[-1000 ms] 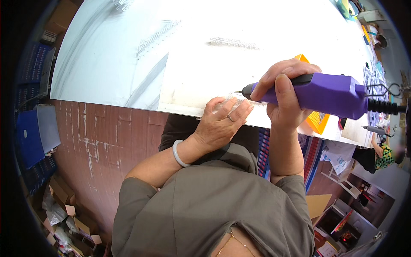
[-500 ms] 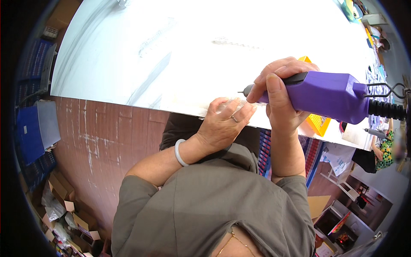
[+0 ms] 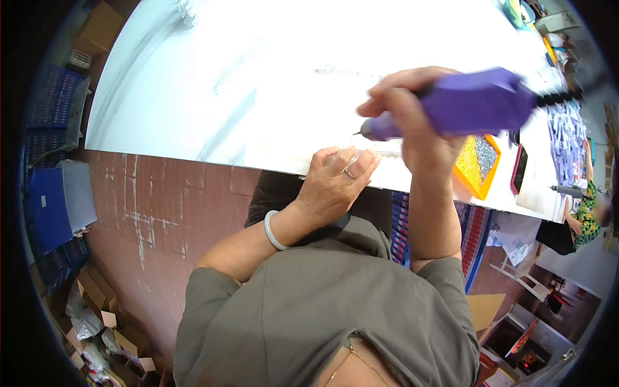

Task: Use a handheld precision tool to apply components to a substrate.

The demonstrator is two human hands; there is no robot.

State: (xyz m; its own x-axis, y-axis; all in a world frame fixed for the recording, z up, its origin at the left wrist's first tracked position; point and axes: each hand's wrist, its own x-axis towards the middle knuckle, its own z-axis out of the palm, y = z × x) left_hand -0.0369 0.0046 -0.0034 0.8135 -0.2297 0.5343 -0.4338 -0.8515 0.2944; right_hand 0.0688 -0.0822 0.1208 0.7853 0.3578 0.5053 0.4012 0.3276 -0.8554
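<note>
Two bare hands work at the near edge of one smooth white table (image 3: 284,116). The right hand (image 3: 422,126) has its fingers and thumb wrapped around one electric screwdriver (image 3: 480,103), a bulky purple plastic body, blurred, with a grey nose, a ribbed black cord at its right end and a thin bit pointing left, just beyond the left fingertips. The left hand (image 3: 338,171) lies palm down, its fingers bent over a clear plastic piece (image 3: 389,154) at the table's near edge; glare hides most of that piece, and whether the fingers pinch it or only rest on it cannot be told. One metal ring (image 3: 349,173) circles a finger, and one smooth white bangle (image 3: 274,231) the wrist.

To the right stands one yellow plastic basket (image 3: 469,171) with perforated walls, holding many small silvery metal parts (image 3: 485,155), too small to count. Right of it lies one flat, dark, phone-shaped slab (image 3: 518,169) with a red edge. Farther off on the table are three pale, lattice-like pieces, washed out: one far left (image 3: 187,11), one nearer (image 3: 229,74), one toward the middle (image 3: 348,69).

At far right, one co-worker in a floral top (image 3: 583,216) is near one grey handheld tool (image 3: 567,191).
</note>
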